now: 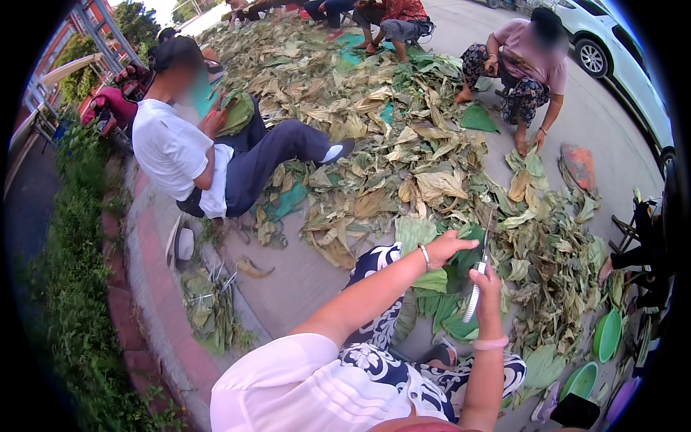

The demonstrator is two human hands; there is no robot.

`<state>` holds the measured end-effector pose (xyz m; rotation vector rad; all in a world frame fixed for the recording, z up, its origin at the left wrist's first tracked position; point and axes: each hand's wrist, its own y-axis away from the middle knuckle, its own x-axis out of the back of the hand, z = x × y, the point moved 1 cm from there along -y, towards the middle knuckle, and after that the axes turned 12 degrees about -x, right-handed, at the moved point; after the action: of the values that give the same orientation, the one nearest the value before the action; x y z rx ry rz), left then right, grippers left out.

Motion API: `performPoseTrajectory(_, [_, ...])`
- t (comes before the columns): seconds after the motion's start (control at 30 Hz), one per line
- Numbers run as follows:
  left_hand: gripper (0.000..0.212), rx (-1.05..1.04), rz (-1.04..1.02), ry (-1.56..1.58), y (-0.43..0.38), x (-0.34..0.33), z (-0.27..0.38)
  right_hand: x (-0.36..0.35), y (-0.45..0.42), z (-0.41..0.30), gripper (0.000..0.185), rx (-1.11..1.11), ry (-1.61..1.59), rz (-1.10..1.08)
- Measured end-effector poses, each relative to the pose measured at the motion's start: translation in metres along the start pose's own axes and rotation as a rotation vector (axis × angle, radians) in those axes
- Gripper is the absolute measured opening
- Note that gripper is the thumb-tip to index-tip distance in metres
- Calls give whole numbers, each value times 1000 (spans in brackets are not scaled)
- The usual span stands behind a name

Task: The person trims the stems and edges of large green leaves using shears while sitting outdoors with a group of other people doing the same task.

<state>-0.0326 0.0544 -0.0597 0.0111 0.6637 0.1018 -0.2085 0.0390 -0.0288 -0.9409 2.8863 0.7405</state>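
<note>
My left hand (448, 247), with a metal bangle at the wrist, grips a large green leaf (458, 272). Its thumb points toward a slim blade. In my right hand (488, 289) is a knife (473, 302) with a white ribbed handle, its thin blade pointing away from me beside the leaf. A pink bangle circles the right wrist. More green leaves (451, 316) lie between my knees, below both hands. Just beyond, a wide spread of dried, wilted leaves (437, 186) covers the pavement.
On the left a seated person (178, 146) handles a leaf; another person (532, 70) squats at upper right. A leaf bundle (208, 310) and pale hat (185, 244) lie by the kerb. Green basins (608, 335) stand at lower right, a white car (621, 59) farther off.
</note>
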Motion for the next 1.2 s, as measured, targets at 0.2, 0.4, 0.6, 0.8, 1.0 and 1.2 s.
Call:
performPoseTrajectory(0.2, [50, 30, 240, -228, -3, 4, -2, 25, -7, 1, 62, 62, -17, 31])
performPoseTrajectory(0.4, [53, 22, 164, -246, 3, 0, 3, 23, 3, -17, 65, 102, -73, -41])
performPoseTrajectory(0.6, [45, 87, 72, -390, 4, -9, 10, 21, 9, -21, 68, 105, -174, -155])
performPoseTrajectory(0.8, [47, 83, 22, -350, 3, -2, 4, 27, 10, -20, 57, 101, -270, -221])
performPoseTrajectory(1.0, [54, 104, 58, -455, 2, -4, 10, 20, 17, -22, 56, 72, -239, -162])
performPoseTrajectory(1.2, [46, 83, -15, -572, 4, -5, 13, 25, 13, -19, 61, 81, -327, -223])
